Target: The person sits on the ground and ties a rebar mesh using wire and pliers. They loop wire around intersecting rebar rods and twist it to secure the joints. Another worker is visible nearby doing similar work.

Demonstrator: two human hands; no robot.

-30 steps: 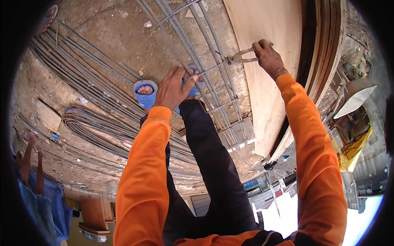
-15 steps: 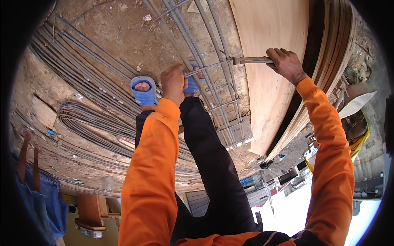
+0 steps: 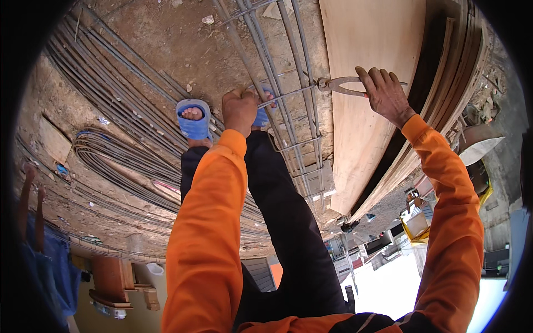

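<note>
A rebar cage (image 3: pixel 294 61) of long grey bars with cross stirrups runs in front of me. My left hand (image 3: pixel 240 112) is closed at the near left end of one steel stirrup (image 3: pixel 286 95), its fingertips partly hidden. In my right hand (image 3: pixel 384 95) is a pair of pincers (image 3: pixel 341 85) with the handles spread. The pincers' head meets the cage's right outer bar, where that same stirrup ends. Any tie wire in the jaws is too small to make out.
Plywood sheets (image 3: pixel 366 50) lie right of the cage. Long loose rebars (image 3: pixel 105 83) and a bent bundle of bars (image 3: pixel 111 147) cover the dirt at left. My feet, in blue sandals (image 3: pixel 194 126), stand beside the cage. Another person's blue clothing (image 3: pixel 53 277) shows at far left.
The pincers' handles have gone from together to spread, and the tool has turned. My right hand has shifted slightly right. My left hand stays at the stirrup.
</note>
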